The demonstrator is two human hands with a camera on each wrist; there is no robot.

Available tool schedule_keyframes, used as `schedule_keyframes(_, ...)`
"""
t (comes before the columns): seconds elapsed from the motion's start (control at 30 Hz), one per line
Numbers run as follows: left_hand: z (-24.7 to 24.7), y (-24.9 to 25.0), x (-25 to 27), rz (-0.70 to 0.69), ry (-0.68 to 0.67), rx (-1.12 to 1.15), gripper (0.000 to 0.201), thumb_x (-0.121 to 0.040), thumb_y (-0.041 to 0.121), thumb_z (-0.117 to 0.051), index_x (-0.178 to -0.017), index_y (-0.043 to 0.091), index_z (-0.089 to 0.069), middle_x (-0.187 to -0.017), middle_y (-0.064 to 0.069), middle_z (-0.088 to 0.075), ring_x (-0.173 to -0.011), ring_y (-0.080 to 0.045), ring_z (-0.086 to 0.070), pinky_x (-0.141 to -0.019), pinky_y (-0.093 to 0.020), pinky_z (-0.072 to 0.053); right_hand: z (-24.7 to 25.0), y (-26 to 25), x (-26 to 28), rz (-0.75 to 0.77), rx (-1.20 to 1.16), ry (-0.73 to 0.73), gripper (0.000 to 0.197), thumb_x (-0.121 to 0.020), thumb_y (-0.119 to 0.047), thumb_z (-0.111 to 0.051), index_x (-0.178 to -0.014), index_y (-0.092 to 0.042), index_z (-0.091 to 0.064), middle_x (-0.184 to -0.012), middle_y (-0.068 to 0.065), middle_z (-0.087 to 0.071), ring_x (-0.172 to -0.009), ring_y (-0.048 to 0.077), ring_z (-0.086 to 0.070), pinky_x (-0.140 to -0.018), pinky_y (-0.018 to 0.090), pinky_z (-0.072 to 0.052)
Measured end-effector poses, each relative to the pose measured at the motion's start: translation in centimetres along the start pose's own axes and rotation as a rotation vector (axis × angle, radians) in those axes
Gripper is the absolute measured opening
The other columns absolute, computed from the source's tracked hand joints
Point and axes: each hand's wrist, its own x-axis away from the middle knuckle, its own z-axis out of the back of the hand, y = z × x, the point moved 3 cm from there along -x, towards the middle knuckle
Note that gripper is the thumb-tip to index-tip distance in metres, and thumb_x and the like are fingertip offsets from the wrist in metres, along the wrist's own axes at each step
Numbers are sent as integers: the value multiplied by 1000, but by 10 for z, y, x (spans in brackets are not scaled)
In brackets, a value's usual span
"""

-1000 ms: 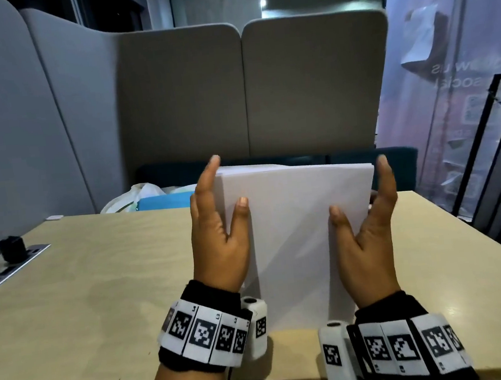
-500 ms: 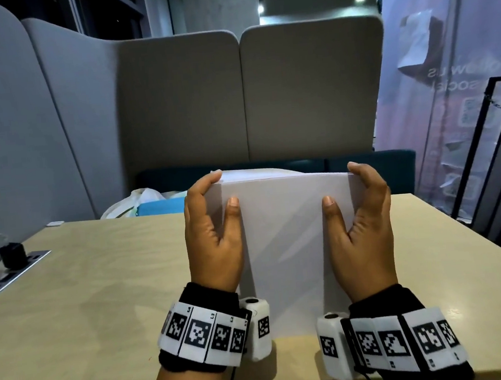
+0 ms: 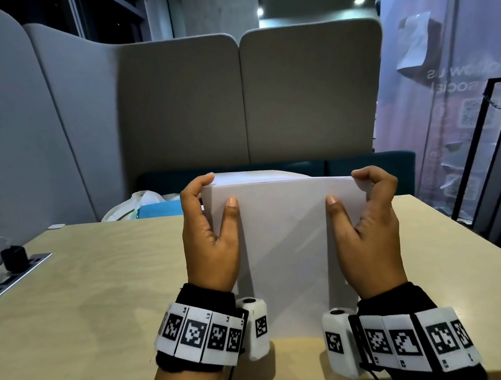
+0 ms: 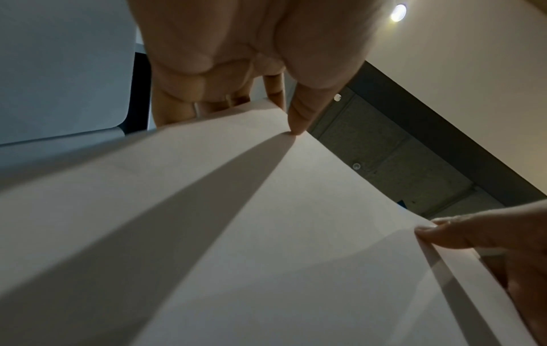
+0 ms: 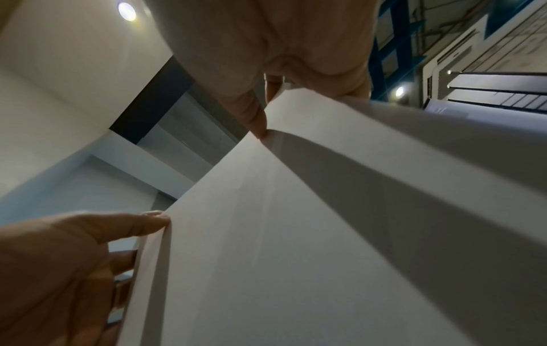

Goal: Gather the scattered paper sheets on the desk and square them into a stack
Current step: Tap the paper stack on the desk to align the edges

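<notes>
A stack of white paper sheets [image 3: 285,247] stands on its lower edge on the wooden desk [image 3: 84,291], leaning away from me. My left hand [image 3: 212,221] grips its left side, thumb on the near face and fingers curled over the top left corner. My right hand [image 3: 364,209] grips the right side the same way, fingers hooked over the top right corner. In the left wrist view the paper sheets [image 4: 266,234] fill the frame under my thumb; the right wrist view shows the paper sheets [image 5: 325,234] likewise. The far face is hidden.
A power strip with a black plug [image 3: 14,258] sits at the desk's left edge. A white bag and a blue item [image 3: 150,207] lie on the bench beyond the far edge. Grey booth panels [image 3: 234,99] rise behind. A black metal frame [image 3: 491,166] stands at the right.
My fingers, straight beside the sheets a second ago, have curled over the top corners. The stack's top edge has come lower and tilted further away.
</notes>
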Motion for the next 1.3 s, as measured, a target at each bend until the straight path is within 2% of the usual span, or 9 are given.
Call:
schedule_keyframes(0.23, 1, 4, 3, 14, -8, -10, 37, -92, 27, -57, -125, 31, -39, -118, 21, -43, -111, -12, -54, -88, -33, -57, 2, -1, 1, -41, -50, -2, 39, -94, -19, -54, -118, -32, -26, -119, -11, -40, -89, -9, -50, -65, -8, -40)
schedule_keyframes(0.4, 1, 3, 4, -6, -22, -7, 38, -92, 28, -57, -123, 36, -37, -110, 44, -39, -107, 6, -51, -87, -28, -57, 2, -3, 5, 13, 9, -14, 40, -95, -21, -52, -121, -38, -27, -124, -14, -41, -109, 11, -52, -88, 12, -43)
schedule_keyframes(0.6, 3, 2, 7, -16, -36, 14, 38, -94, 25, -56, -123, 36, -35, -115, 30, -42, -106, 2, -55, -82, -21, -56, 4, -2, 6, 13, -5, -12, 39, -94, -19, -53, -121, -35, -29, -121, -14, -40, -96, -3, -51, -77, -5, -39)
schedule_keyframes(0.73, 3, 3, 6, 7, -72, 37, 37, -95, 21, -52, -124, 34, -35, -110, 30, -43, -99, 15, -53, -72, -7, -51, 5, -4, 6, 54, 36, -16, 35, -97, -19, -49, -121, -38, -31, -122, -6, -47, -107, 12, -52, -88, 16, -46)
schedule_keyframes(0.87, 0, 5, 8, 9, -68, 28, 43, -95, 21, -51, -130, 40, -32, -112, 34, -41, -102, 18, -51, -74, -5, -50, 2, 0, 5, 70, 60, -13, 35, -98, -17, -46, -131, -29, -44, -124, -9, -46, -111, 9, -48, -89, 13, -39)
schedule_keyframes(0.97, 0, 4, 7, 34, -66, 20, 49, -93, 26, -53, -136, 33, -32, -117, 26, -47, -104, 9, -55, -78, -9, -52, 3, 0, 5, 65, 42, -4, 37, -99, -19, -46, -131, -35, -39, -131, -7, -48, -115, 12, -50, -95, 25, -45)
schedule_keyframes(1.07, 1, -4, 11, 97, -47, 108, 67, -92, 15, -57, -146, 28, -18, -115, 47, -46, -103, 14, -57, -80, -8, -50, 4, 8, 11, -39, -94, -48, 53, -98, -20, -47, -139, -43, -22, -130, -19, -48, -113, -2, -54, -92, 17, -48)
schedule_keyframes(1.2, 3, -35, 32, 286, -93, 89, 30, -93, 22, -56, -120, 25, -44, -117, 7, -61, -108, -8, -61, -95, -35, -52, 0, 41, 30, -281, -182, -125, 43, -98, -12, -46, -135, -28, -31, -104, -25, -52, -97, -3, -56, -72, 6, -42)
schedule_keyframes(1.3, 2, -54, 50, 398, -124, 72, 13, -95, 18, -55, -102, 28, -51, -108, 7, -64, -103, -10, -61, -97, -43, -50, -2, 59, 46, -408, -212, -162, 19, -97, -8, -47, -112, -20, -48, -97, -20, -56, -94, 2, -57, -64, 1, -42)
